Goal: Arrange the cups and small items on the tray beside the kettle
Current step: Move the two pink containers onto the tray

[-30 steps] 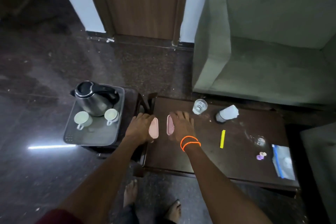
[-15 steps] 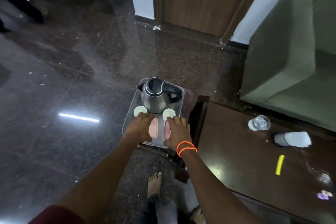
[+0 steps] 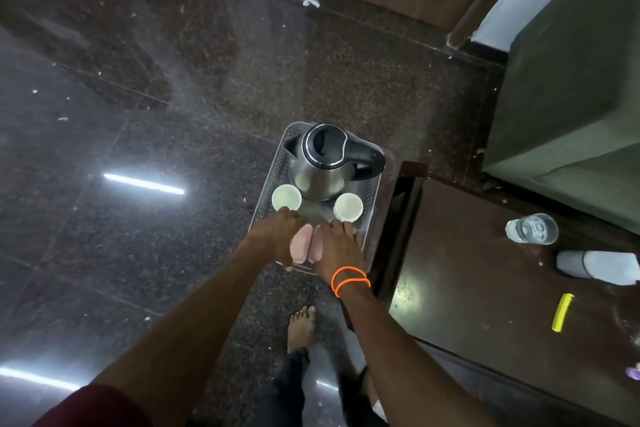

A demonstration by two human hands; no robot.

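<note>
A steel kettle (image 3: pixel 323 165) with a black lid stands at the back of a grey perforated tray (image 3: pixel 371 208). Two pale green cups sit in front of it, one at the left (image 3: pixel 286 197) and one at the right (image 3: pixel 347 207). My left hand (image 3: pixel 277 237) holds a pink small dish (image 3: pixel 300 246) at the tray's front. My right hand (image 3: pixel 337 248), with orange bands on the wrist, holds a second pink dish (image 3: pixel 317 248) right beside the first. Both dishes are low over the tray; whether they touch it is hidden.
A dark wooden table (image 3: pixel 485 288) stands right of the tray with a glass (image 3: pixel 531 229), a lying white bottle (image 3: pixel 599 269) and a yellow stick (image 3: pixel 561 312) on it. A green sofa (image 3: pixel 571 97) is behind. My bare feet (image 3: pixel 301 324) are on the dark stone floor.
Both hands carried the pink dishes from the wooden table leftward to the tray and lowered them at its front. The camera swung left and down with them.
</note>
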